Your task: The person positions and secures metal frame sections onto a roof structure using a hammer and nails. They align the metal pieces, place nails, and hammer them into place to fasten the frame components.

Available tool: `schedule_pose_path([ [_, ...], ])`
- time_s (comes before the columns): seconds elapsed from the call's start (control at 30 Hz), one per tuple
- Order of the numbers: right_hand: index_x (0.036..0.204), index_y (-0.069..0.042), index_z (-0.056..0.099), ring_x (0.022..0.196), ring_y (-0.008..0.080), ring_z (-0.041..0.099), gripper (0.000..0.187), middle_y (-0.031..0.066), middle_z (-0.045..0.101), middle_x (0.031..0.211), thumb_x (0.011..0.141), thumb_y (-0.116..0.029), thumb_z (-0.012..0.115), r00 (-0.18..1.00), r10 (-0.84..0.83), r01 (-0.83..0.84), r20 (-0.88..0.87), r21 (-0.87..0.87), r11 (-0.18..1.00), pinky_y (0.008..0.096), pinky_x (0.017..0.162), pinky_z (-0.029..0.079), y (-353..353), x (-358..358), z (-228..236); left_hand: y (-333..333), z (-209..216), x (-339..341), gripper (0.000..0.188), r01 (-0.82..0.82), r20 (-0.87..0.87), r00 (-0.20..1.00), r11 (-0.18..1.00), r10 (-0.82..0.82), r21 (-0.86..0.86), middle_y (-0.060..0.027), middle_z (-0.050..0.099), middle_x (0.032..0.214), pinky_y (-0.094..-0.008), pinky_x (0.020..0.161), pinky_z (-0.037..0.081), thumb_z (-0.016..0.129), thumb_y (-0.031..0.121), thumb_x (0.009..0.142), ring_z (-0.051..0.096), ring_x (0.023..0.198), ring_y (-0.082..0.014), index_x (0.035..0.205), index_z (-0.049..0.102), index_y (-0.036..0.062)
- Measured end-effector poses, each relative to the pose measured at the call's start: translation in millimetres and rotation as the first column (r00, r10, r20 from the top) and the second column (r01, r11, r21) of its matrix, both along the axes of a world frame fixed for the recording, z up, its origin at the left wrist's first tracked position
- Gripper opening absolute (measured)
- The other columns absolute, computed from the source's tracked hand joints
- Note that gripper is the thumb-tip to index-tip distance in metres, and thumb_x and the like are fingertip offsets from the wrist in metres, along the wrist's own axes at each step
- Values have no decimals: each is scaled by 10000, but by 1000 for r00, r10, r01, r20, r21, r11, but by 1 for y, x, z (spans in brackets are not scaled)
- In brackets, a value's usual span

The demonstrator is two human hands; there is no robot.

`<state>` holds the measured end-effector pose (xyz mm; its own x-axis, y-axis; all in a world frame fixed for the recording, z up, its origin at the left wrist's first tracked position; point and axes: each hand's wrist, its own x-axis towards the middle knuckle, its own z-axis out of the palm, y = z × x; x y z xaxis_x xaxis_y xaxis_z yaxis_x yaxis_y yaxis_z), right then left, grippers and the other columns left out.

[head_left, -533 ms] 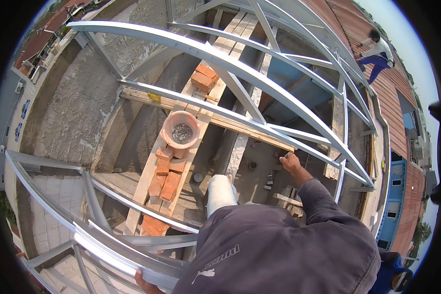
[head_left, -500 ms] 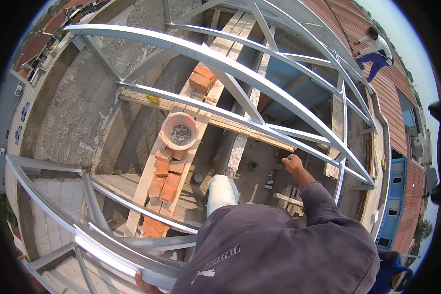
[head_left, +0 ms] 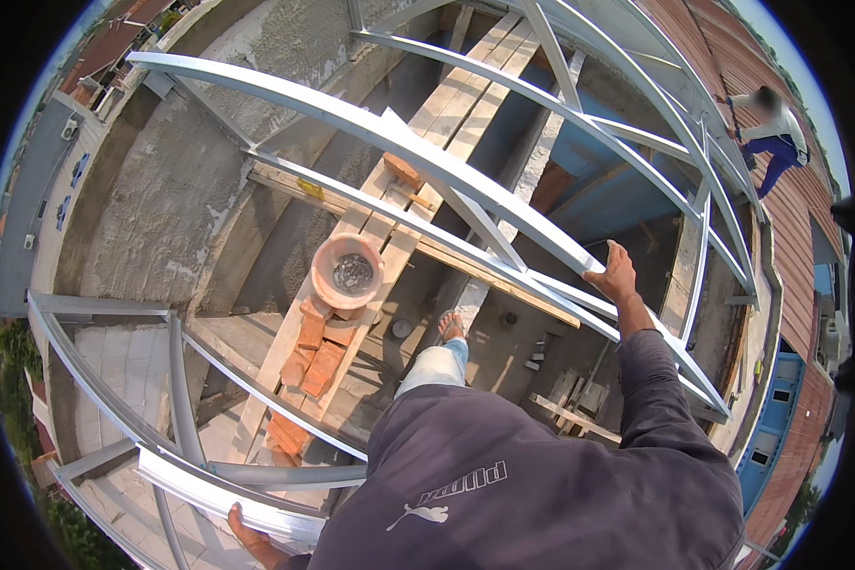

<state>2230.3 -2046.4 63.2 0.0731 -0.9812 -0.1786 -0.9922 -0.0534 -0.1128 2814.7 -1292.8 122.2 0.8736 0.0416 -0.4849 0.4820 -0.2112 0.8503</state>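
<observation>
My left hand (head_left: 249, 539) is at the lower left, on a bright silver metal channel (head_left: 220, 502). The channel lies along the curved top bar of the nearer roof truss (head_left: 95, 385). My fingers are partly hidden, but the hand appears to grip the channel's edge. To the right, my right hand (head_left: 617, 275) is raised at the curved top bar of the farther metal truss (head_left: 389, 133). Its fingers are spread and stretched, with the thumb side against the bar. My bare foot (head_left: 451, 326) rests by a narrow concrete beam (head_left: 469, 296).
A pinkish bucket (head_left: 325, 256) with grey rubble stands on wooden planks (head_left: 437, 123). Red bricks (head_left: 323, 369) are stacked beside it. Open drops show between beams, with scrap wood (head_left: 575, 399) below. Another person (head_left: 769, 133) stands on the red corrugated roof (head_left: 779, 218).
My right hand has risen from a closed shape to the truss bar and opened. The metal channel has shifted outward with my left hand. My view has moved, and my foot now shows.
</observation>
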Motion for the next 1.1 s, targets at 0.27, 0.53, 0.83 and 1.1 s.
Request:
schedule_pose_path([
  [0.27, 1225, -85, 578, 1191, 392, 639, 446, 184, 671, 1244, 956, -416, 709, 988, 120, -90, -98, 264, 960, 500, 988, 522, -15, -15, -40, -132, -45, 8, 527, 59, -57, 996, 996, -64, -73, -123, 603, 1160, -442, 968, 502, 711, 337, 852, 611, 1098, -292, 1258, 563, 34],
  [0.53, 1300, -98, 576, 1190, 374, 637, 453, 163, 675, 1252, 987, -407, 683, 990, 88, -50, -107, 318, 947, 486, 1010, 506, -13, -6, -23, -287, -93, 37, 691, 454, -138, 872, 881, -470, -136, -138, 607, 1201, -418, 973, 500, 677, 231, 787, 613, 1098, -294, 1412, 500, -5],
  [0.83, 1226, -82, 545, 1139, 400, 624, 435, 161, 644, 1208, 959, -387, 703, 985, 135, -109, -108, 221, 969, 540, 954, 501, -9, -7, -41, -379, -115, -41, 656, 574, -214, 765, 794, -608, -203, -122, 622, 1084, -416, 893, 542, 696, 279, 766, 640, 1005, -282, 1348, 539, 20],
  [1.1, 1201, -83, 510, 1140, 380, 610, 418, 146, 621, 1193, 962, -368, 703, 986, 140, -124, -86, 172, 977, 567, 942, 454, -11, -4, -58, -405, -103, -85, 871, 621, -408, 642, 752, -649, -221, -175, 578, 1258, -475, 1014, 494, 676, 270, 757, 590, 1163, -340, 1543, 381, 39],
])
